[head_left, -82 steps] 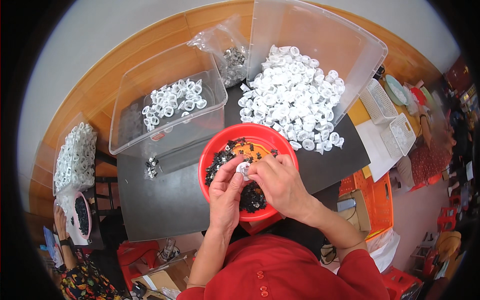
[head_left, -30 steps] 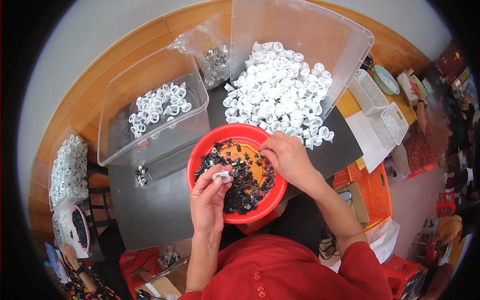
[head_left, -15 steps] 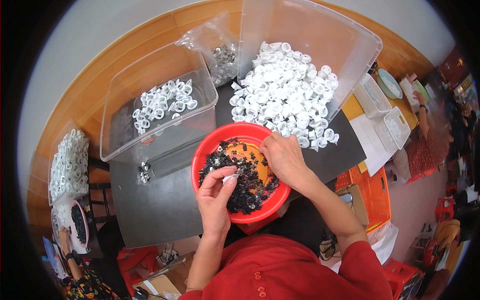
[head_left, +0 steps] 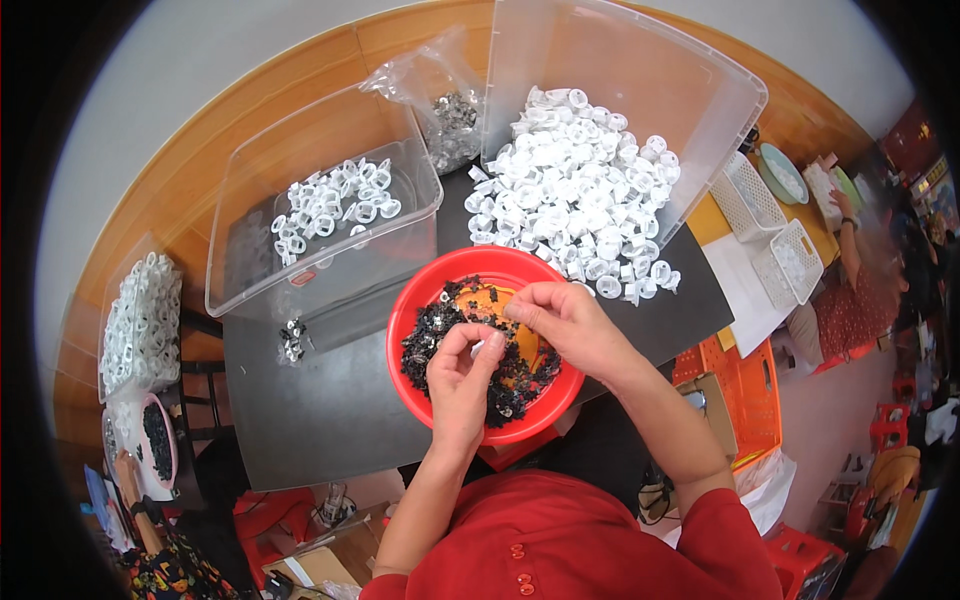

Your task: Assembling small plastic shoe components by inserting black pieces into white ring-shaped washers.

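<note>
A red bowl (head_left: 425, 300) full of small black parts (head_left: 432, 335) sits on the dark table in front of me. My left hand (head_left: 460, 385) is over the bowl with fingertips pinched around a small white ring-shaped cap. My right hand (head_left: 570, 325) hovers over the bowl's right side, its fingers pinched together on a small black part close to the left fingertips. A heap of white caps (head_left: 570, 200) lies just beyond the bowl, spilling from a tipped clear bin (head_left: 690, 90).
A clear bin (head_left: 260, 270) at left holds several white caps. A plastic bag of small metal parts (head_left: 450, 120) lies between the bins. More bagged white caps (head_left: 140, 320) sit far left. White baskets (head_left: 780, 250) and an orange crate (head_left: 745, 395) stand right.
My right hand has drawn back from the bowl's far rim toward the left hand, so both sets of fingertips now meet over the middle of the bowl.
</note>
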`<state>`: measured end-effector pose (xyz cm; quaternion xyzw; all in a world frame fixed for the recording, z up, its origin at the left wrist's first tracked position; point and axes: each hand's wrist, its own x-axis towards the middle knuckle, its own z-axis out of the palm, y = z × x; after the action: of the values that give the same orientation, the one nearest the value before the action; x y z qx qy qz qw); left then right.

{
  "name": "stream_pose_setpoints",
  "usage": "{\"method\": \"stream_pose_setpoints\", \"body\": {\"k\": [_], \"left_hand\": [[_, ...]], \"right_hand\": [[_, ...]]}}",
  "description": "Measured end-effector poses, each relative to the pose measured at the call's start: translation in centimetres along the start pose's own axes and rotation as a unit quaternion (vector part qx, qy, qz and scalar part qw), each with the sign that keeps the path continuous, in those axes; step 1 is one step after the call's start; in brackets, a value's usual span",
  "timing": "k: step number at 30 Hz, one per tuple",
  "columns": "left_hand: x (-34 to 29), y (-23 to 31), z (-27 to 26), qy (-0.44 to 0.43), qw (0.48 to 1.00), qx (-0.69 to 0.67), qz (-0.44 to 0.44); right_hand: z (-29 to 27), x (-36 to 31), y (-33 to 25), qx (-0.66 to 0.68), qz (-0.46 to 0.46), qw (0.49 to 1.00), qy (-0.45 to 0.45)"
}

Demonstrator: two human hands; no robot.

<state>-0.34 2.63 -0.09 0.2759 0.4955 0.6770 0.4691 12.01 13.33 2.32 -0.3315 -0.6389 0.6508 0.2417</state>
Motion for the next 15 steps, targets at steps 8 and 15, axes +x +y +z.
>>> {"method": "stream_pose_setpoints", "body": {"k": [8,15], "left_hand": [[0.6,1.1,-2.0,0.088,0.994,-0.023,0.061],[-0.1,0.8,-2.0,0.07,0.997,-0.006,0.044]], "right_hand": [[-0.9,0.3,0.9,-0.327,-0.161,0.918,0.155],[0.2,1.4,2.0,-0.521,-0.191,0.825,0.11]]}}
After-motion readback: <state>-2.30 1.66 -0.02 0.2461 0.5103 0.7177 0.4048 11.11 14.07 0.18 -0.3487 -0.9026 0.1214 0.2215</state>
